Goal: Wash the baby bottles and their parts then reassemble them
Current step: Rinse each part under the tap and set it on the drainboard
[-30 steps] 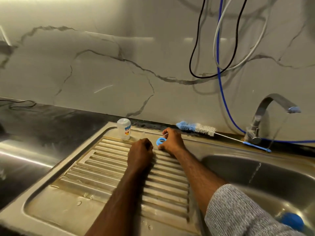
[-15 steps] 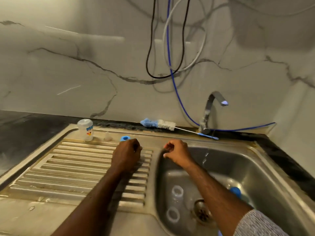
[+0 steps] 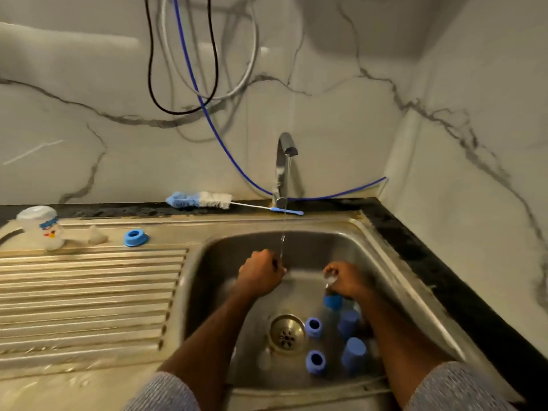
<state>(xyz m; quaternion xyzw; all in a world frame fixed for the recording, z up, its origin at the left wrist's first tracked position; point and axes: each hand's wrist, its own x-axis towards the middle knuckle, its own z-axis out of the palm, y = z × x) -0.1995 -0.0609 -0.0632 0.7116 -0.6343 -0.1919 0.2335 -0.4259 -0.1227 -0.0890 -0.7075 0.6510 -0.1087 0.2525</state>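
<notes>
Marble-veined wall at the back, looped cables (image 3: pixel 184 84) hanging down it, steel sink (image 3: pixel 394 262) set into a dark desk (image 3: pixel 444 262). Tap (image 3: pixel 284 155) running in a thin stream into the basin.

Left grip (image 3: pixel 261 274) down in the basin right at the stream, fingers curled tight; cannot tell whether anything sits inside the fist. Right grip (image 3: pixel 347 281) just beside it, closed round a small clear piece (image 3: pixel 330 278) with a blue collar (image 3: pixel 332 301) directly below; cannot tell whether joined or merely overlapping.

Looks like the rinsing step, well short of the end. Several blue parts (image 3: pixel 313 327) lying unwashed-looking round the drain (image 3: pixel 287 333). Already set aside on the drainboard (image 3: pixel 89 292): one bottle (image 3: pixel 44 229) standing mouth-down, a clear teat (image 3: pixel 96 235) near it, a blue ring (image 3: pixel 135 238) further along. Bottle brush (image 3: pixel 198 200) lying on the ledge behind, well apart from both grips.

Next, probably: bring the clear piece under the stream, turn it so water runs through, then carry it to the drainboard. Calls for a firm pinch, since wet and slippery by the look of it, and for care not to drop it near the drain.

Hard to make out: motion blur over both grips, clear bottles in the basin nearly invisible against wet steel, exact count of the blue parts unsure, lower basin partly covered by the forearms.
</notes>
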